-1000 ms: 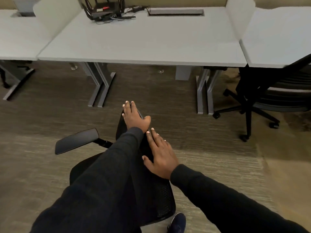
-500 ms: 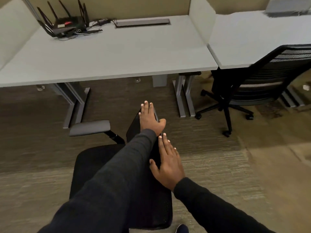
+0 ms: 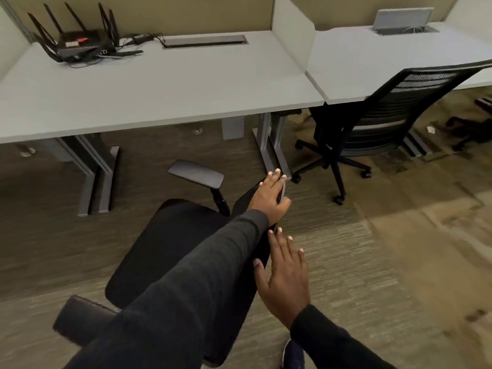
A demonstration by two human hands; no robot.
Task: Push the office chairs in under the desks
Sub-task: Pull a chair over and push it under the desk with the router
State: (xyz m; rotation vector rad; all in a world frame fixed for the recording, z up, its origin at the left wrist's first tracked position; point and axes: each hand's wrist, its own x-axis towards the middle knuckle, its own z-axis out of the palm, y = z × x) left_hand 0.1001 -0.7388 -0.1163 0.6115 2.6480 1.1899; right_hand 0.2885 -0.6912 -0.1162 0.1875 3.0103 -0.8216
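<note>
**Chair backrest under both hands, seat facing the grey desk**

Currently the black fabric-seated office chair [image 3: 170, 251] sits at lower centre of the frame, out on the carpet and clear of the long grey desk [image 3: 165, 83] that spans the upper left. Its seat points toward the desk's open knee space; one grey padded armrest [image 3: 197, 173] shows above the seat, the other at lower left.

Left hand [image 3: 271, 198]: laid over the top edge of the backrest, fingers extended forward and draped, not clenched. Placement at the highest point probably gives steering leverage.

Right hand [image 3: 286, 275]: flat and open against the backrest just below the left, thumb toward the seat, nothing gripped. Reads as the pushing palm.

Judgement: step in hand is lining up and rolling this chair forward; it is not yet under the desk. The desk's grey metal legs [image 3: 98, 177] flank the gap, so the approach wants to stay between them.

A second black mesh-backed chair [image 3: 378, 121] stands at upper right, partly tucked at the neighbouring desk, angled. A black router with antennas [image 3: 77, 43] sits at upper left on the desktop.
</note>
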